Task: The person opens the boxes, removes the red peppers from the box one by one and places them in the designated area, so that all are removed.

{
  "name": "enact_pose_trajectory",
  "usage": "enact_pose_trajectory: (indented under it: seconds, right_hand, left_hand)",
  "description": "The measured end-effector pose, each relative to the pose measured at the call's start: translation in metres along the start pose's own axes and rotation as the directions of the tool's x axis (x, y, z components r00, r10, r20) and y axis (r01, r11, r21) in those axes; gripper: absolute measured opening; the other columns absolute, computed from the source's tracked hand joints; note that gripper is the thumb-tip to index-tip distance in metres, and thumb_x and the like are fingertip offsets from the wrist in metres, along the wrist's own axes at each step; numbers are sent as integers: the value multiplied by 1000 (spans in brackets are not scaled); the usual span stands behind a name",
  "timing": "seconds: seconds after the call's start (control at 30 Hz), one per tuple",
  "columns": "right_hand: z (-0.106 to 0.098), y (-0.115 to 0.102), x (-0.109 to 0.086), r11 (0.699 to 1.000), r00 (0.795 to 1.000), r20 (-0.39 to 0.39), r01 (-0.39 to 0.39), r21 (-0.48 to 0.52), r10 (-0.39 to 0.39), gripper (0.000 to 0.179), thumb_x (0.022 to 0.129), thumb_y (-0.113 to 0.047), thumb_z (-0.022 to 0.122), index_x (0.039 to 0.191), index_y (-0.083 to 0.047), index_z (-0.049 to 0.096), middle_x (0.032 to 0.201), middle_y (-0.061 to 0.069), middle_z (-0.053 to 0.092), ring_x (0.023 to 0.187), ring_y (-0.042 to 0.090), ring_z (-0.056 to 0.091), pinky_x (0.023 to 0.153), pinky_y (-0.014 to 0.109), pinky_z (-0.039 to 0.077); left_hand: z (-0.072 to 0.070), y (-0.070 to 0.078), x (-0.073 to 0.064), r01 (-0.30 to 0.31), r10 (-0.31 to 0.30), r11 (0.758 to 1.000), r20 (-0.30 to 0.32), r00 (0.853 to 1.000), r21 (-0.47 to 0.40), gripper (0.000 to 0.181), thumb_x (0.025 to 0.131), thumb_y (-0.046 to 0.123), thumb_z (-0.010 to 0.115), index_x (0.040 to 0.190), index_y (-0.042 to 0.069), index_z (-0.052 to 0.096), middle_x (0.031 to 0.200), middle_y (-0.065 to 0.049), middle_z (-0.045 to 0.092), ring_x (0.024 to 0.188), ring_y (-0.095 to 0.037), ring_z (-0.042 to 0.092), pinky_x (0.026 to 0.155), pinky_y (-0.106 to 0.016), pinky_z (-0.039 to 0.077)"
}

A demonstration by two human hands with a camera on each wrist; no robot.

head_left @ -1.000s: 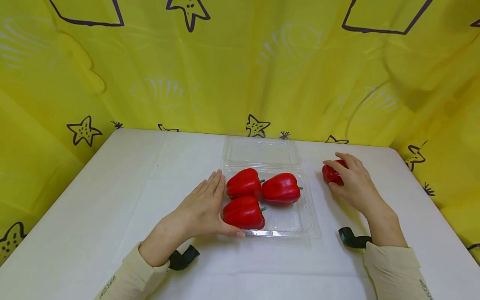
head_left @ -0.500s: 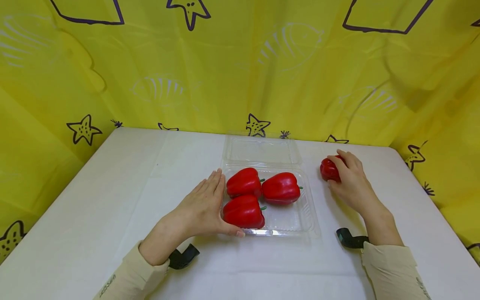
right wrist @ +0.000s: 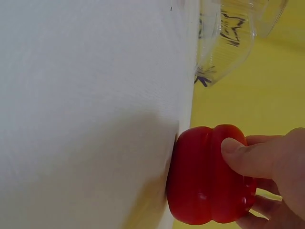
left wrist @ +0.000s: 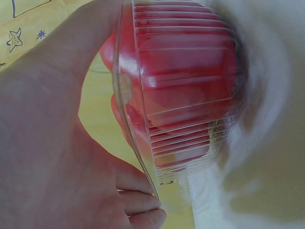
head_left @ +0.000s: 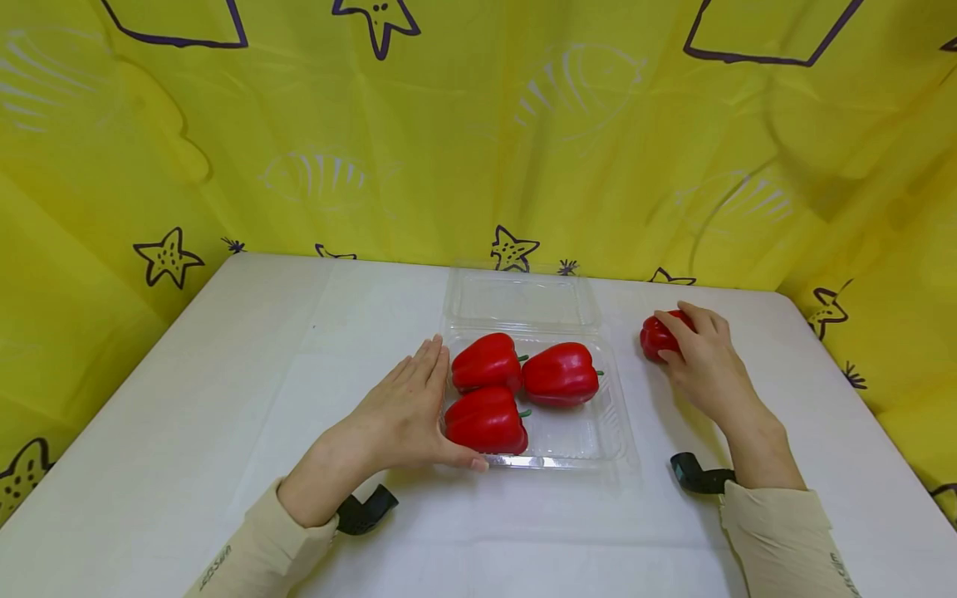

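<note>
A clear plastic clamshell tray [head_left: 609, 436] lies open mid-table, its lid [head_left: 523, 301] folded back. Three red bell peppers lie in it: one at the back left [head_left: 486, 362], one at the back right [head_left: 561, 374], one at the front left [head_left: 484, 420]. My left hand [head_left: 407, 411] lies flat against the tray's left side, fingers straight, thumb along its front edge; the left wrist view shows the ribbed tray wall [left wrist: 190, 95] against the palm. My right hand [head_left: 699, 353] grips a fourth red pepper [head_left: 656, 335] on the table to the right of the tray; thumb and fingers wrap this pepper [right wrist: 209, 176].
The white table [head_left: 224, 374] is enclosed by a yellow curtain [head_left: 449, 133] with star prints at the back and both sides. Black wrist straps [head_left: 366, 511] sit at both cuffs.
The right hand has closed more tightly round the loose pepper and shifted it slightly back. The left hand and the tray stayed put.
</note>
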State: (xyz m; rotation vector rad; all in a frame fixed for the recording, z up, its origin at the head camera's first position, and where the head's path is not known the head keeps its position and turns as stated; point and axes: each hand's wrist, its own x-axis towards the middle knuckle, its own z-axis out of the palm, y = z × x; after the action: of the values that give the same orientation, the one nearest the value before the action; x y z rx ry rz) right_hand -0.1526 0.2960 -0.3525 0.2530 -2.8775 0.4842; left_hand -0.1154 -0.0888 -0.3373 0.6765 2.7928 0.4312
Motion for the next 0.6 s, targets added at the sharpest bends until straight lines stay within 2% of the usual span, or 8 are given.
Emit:
enact_pose_trajectory:
  seconds: [0.17, 0.23, 0.6]
  right_hand:
    - [-6, -4, 0, 1000, 999, 34, -11, 1, 11, 59, 86, 2, 67, 141, 0, 47, 150, 34, 28, 139, 56, 20, 95, 77, 38]
    - [-10, -7, -1, 1000, 1000, 23, -3, 11, 3, 59, 86, 2, 67, 142, 0, 47, 151, 34, 28, 140, 56, 18, 95, 78, 37]
    - [-18, -29, -1, 987, 987, -73, 146, 61, -141, 47, 87, -2, 70, 131, 0, 56, 143, 33, 40, 134, 55, 29, 101, 74, 36]
  left_hand:
    - [-1, 0, 0, -2, 2, 1000, -3, 1000, 4, 138, 63, 81, 72, 157, -2, 15, 167, -17, 9, 155, -33, 9, 125, -50, 18]
    - [-1, 1, 0, -4, 4, 1000, -2, 1000, -1, 137, 63, 80, 72, 157, -2, 15, 167, -17, 9, 155, -34, 9, 125, -50, 18]
    - [-2, 0, 0, 2, -2, 1000, 5, 1000, 6, 137, 63, 79, 72, 157, -1, 15, 167, -17, 9, 155, -34, 9, 125, -50, 18]
